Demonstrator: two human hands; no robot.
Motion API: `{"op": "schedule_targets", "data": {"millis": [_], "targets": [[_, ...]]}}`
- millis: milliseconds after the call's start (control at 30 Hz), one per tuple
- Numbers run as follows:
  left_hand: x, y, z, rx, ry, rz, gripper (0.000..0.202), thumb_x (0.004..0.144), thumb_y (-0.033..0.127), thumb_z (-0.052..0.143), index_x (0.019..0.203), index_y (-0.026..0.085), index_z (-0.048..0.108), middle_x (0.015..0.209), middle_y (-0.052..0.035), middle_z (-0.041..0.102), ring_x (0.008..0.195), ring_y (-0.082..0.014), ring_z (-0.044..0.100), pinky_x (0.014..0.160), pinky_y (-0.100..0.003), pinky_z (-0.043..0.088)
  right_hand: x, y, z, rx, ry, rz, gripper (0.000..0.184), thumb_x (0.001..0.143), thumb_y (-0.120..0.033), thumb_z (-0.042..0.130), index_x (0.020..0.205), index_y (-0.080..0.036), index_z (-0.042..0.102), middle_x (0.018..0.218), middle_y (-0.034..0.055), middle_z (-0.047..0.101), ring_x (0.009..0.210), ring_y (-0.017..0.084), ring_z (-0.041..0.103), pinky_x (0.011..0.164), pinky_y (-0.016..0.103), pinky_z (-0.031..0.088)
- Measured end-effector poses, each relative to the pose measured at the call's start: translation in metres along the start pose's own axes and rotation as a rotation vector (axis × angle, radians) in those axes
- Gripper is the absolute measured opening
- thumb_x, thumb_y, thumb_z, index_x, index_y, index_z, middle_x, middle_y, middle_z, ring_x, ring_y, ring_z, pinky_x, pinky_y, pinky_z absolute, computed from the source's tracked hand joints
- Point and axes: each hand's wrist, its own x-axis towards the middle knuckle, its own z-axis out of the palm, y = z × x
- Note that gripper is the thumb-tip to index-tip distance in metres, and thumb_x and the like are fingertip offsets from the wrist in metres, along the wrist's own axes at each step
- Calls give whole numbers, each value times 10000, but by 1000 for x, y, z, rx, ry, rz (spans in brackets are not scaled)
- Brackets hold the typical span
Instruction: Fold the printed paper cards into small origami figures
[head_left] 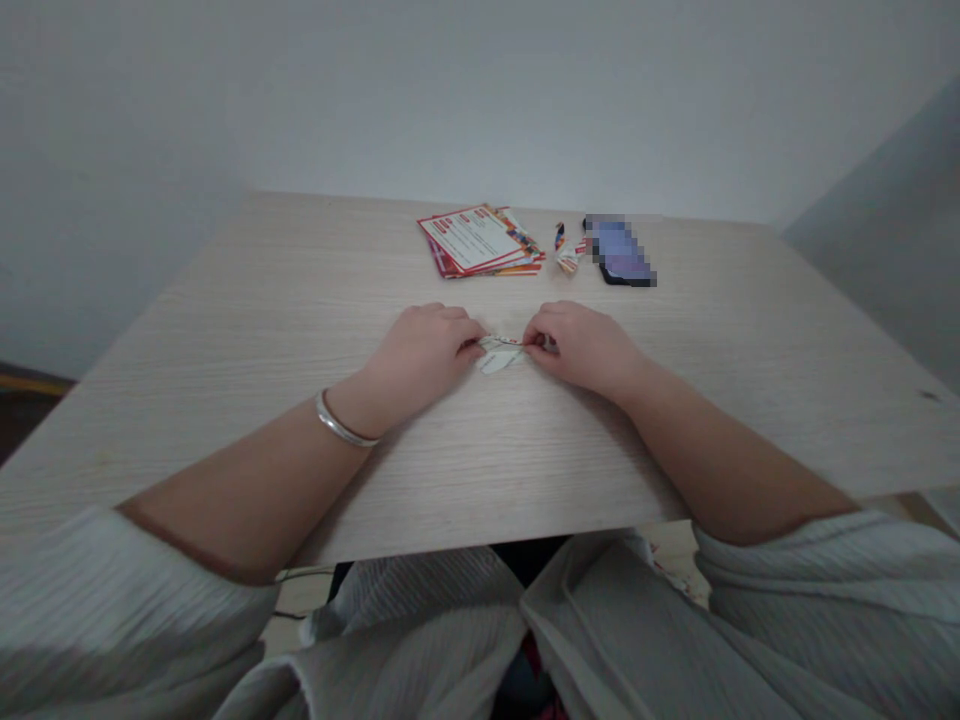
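Note:
A small folded piece of paper [501, 355], white with red print, lies on the light wooden table [300, 300] between my two hands. My left hand [424, 352] rests on the table with its fingers curled, pinching the paper's left end. My right hand [581, 346] is curled the same way and pinches the paper's right end. A silver bangle [341, 426] circles my left wrist. Most of the paper is hidden under my fingertips.
A stack of red-and-white printed sheets [480, 241] lies at the far middle of the table. Right of it sit a small folded paper figure [568, 249] and a dark phone [621, 254]. Pale walls stand close behind and to the right.

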Motion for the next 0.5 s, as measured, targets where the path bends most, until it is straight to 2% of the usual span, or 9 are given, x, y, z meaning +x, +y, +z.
{"op": "schedule_targets", "data": {"millis": [133,233,333,400,500], "targets": [[-2,-1,-6,-70,0,-65,278,964,209,510,1020,191,782,965,-81,809,897,-253,739,826,-364,523,-3,2,-1,-1,-6,22,137,942,-184,640,959,-195,776,980,95,759,942,243,668,781,345,472],[-3,1,-6,-137,16,-161,274,958,206,520,1120,171,739,928,-87,796,835,-258,731,776,-364,523,-4,3,0,15,11,17,132,927,-168,643,948,-195,770,986,98,757,948,245,667,797,350,477],[-4,0,-1,-229,67,-169,287,953,169,509,1194,155,664,967,-104,773,882,-261,718,798,-373,544,-4,5,2,71,41,11,115,896,-147,648,911,-184,756,965,100,748,942,240,662,828,351,482],[-5,-3,3,-311,132,-81,231,957,170,510,1147,168,642,1069,-121,745,996,-255,700,885,-382,562,-3,8,4,145,56,29,101,880,-148,641,872,-183,735,923,87,736,884,223,652,808,346,479],[-6,-8,4,-417,196,171,192,959,285,634,1129,196,634,1383,-148,630,1310,-270,591,1127,-424,504,-1,15,4,301,93,127,110,885,-183,597,819,-202,683,858,51,713,789,198,623,734,334,465]]}}
